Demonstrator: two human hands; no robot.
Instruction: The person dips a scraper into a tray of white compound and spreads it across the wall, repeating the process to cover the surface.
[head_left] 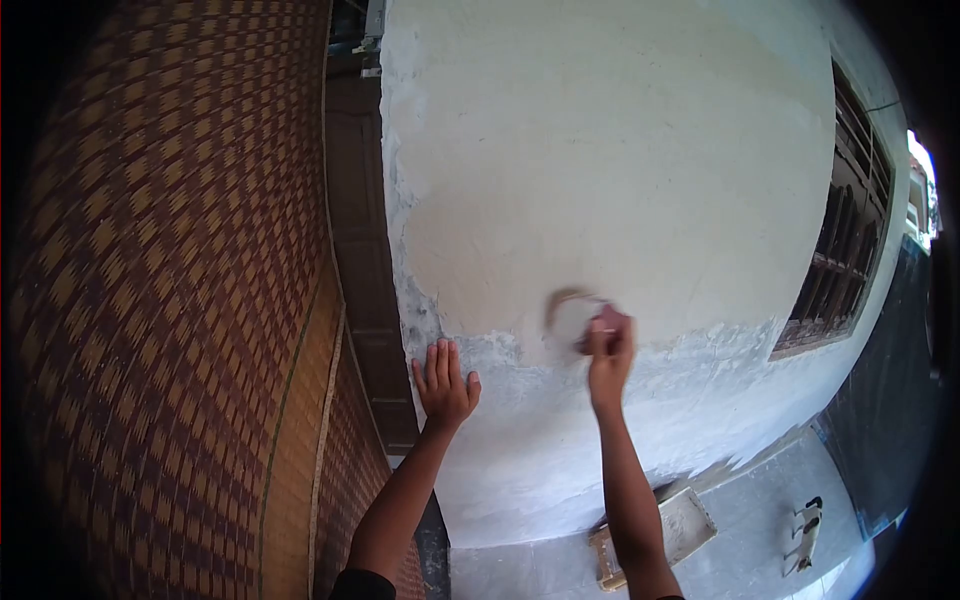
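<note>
Flat against the wall [600, 180], near its left corner, rests my left hand [446, 385], fingers spread and holding nothing. To the right, my right hand [611, 350] is closed on a reddish-brown piece [608, 322] at the wall's surface. Motion blurs that piece, so its exact kind cannot be made out. A curved brownish, blurred shape [565, 300] shows just left of it. The wall is cream above and rough, whitish grey below, with peeling patches between.
A woven brown mat [180, 250] hangs on the left beside a dark wooden door [362, 220]. On the right is a barred window [845, 220]. A wooden-edged tray [688, 525] and a cat [806, 535] are on the grey floor [750, 510].
</note>
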